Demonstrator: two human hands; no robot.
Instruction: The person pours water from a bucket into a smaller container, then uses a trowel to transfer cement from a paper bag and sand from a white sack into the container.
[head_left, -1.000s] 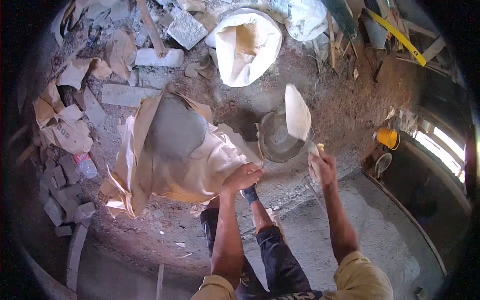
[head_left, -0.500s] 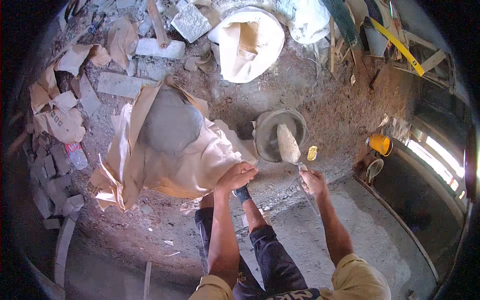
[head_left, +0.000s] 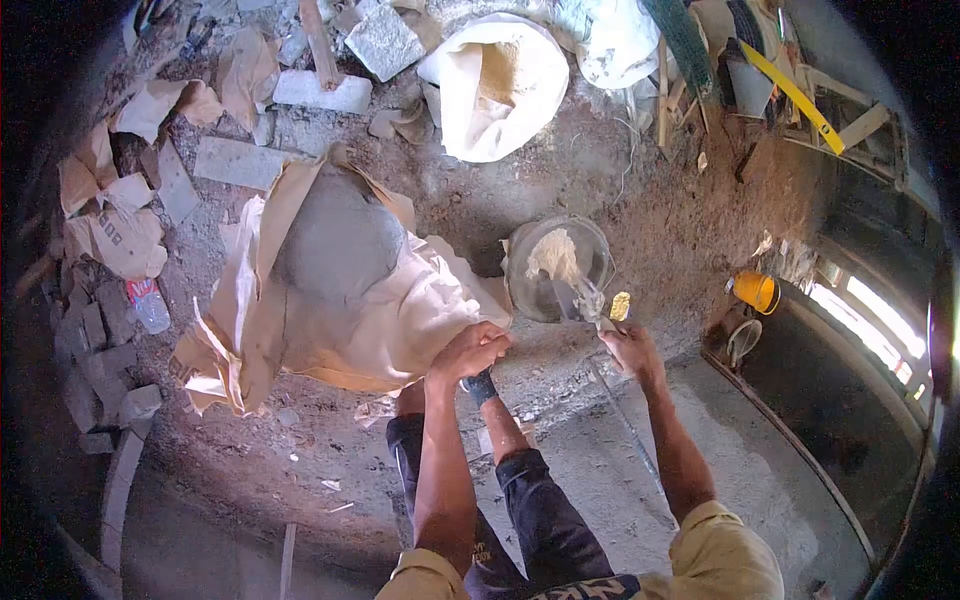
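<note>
Tipping step — your right hand (head_left: 632, 352) grips the trowel (head_left: 588, 300), pale powder (head_left: 553, 254) in the bucket (head_left: 599, 244) beneath. Left hand (head_left: 468, 356) curled at the paper sack (head_left: 345, 340); whether it grips anything, unclear. Next move calls for steady control.

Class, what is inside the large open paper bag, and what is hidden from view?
Grey powder shows inside the paper bag. Anything beneath the powder or under the bag's folds is covered and cannot be seen.
</note>
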